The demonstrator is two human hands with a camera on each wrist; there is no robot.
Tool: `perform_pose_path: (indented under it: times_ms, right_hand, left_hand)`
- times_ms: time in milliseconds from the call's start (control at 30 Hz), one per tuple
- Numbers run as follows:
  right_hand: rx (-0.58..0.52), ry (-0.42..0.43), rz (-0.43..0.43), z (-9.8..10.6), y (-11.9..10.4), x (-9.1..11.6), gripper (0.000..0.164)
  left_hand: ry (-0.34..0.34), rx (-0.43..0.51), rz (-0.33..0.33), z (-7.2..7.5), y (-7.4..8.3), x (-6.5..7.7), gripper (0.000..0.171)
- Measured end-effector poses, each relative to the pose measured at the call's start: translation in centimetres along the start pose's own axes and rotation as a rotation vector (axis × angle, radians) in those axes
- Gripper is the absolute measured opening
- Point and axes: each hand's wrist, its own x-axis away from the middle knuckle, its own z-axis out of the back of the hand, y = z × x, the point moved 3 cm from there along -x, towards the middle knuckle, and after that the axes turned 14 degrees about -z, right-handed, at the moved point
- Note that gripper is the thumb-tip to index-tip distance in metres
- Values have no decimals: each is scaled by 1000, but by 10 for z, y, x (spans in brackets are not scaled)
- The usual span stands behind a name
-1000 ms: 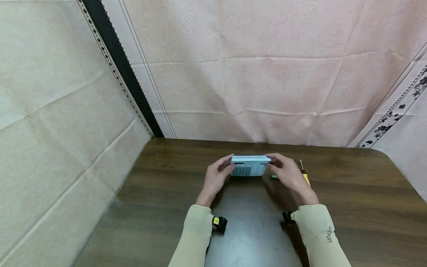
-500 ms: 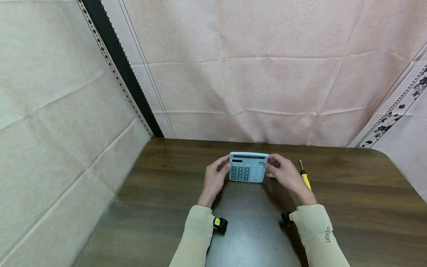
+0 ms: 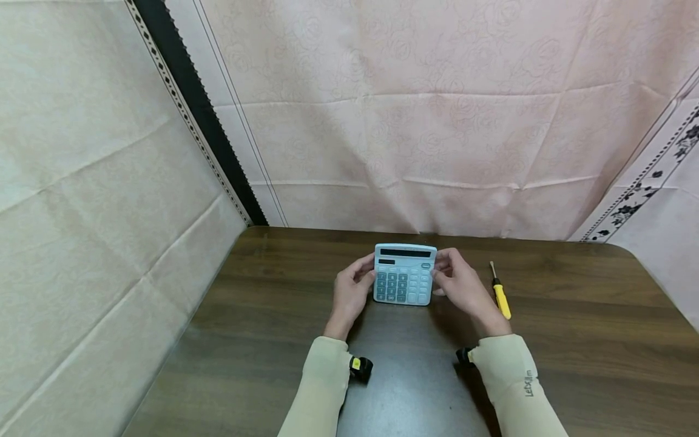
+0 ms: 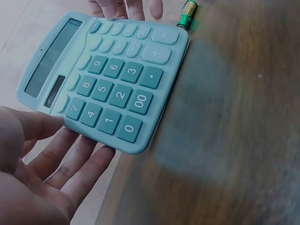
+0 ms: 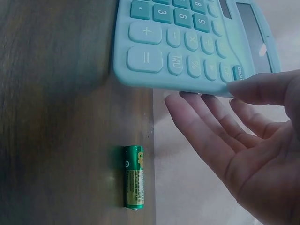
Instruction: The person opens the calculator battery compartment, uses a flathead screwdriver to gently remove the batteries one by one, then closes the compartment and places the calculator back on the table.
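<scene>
A light blue calculator (image 3: 405,274) is held above the table, its keys and blank-looking display facing me. My left hand (image 3: 349,297) grips its left edge, thumb on the front rim and fingers behind, as the left wrist view shows. At the opposite edge, my right hand (image 3: 464,288) holds it with the thumb (image 5: 262,89) by the ON/AC key and fingertips underneath. The calculator's back is hidden. A green battery (image 5: 134,177) lies on the table below the right hand; in the head view that hand covers it.
A screwdriver (image 3: 501,298) with a yellow and black handle lies right of my right hand on the brown wooden table (image 3: 246,340). Patterned cloth (image 3: 437,121) hangs behind the table's far edge. Black wrist cameras (image 3: 360,368) sit under both sleeves.
The calculator has tilted from nearly edge-on to face me, so its whole keypad and display show. Both hands keep hold of it; the right has shifted slightly left, uncovering more of the screwdriver.
</scene>
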Motion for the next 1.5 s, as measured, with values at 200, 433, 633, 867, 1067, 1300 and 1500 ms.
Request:
perform_pose_path:
  times_ms: [200, 433, 633, 867, 1067, 1300, 1500]
  right_hand:
    - [35, -11, -35, -5, -1, -1, 42]
    - [89, -27, -76, -10, 2, -3, 47]
    - [111, -32, -121, -12, 2, -3, 49]
    - [138, -44, -148, -15, 5, -5, 50]
    - [170, -63, -171, -16, 8, -7, 52]
    - [206, -77, -188, -18, 10, -9, 54]
    - [208, -73, -187, -18, 11, -9, 54]
  left_hand:
    - [-8, -26, 11, 1, -1, 1, 39]
    - [-22, -53, 31, 0, -4, 2, 47]
    - [-31, -54, 38, -1, -4, 2, 47]
    - [-64, -79, 108, -2, -5, 3, 47]
    - [-91, -106, 143, -2, -5, 4, 46]
    - [-101, -112, 160, -3, -9, 5, 43]
    - [-102, -118, 168, -3, -10, 5, 42]
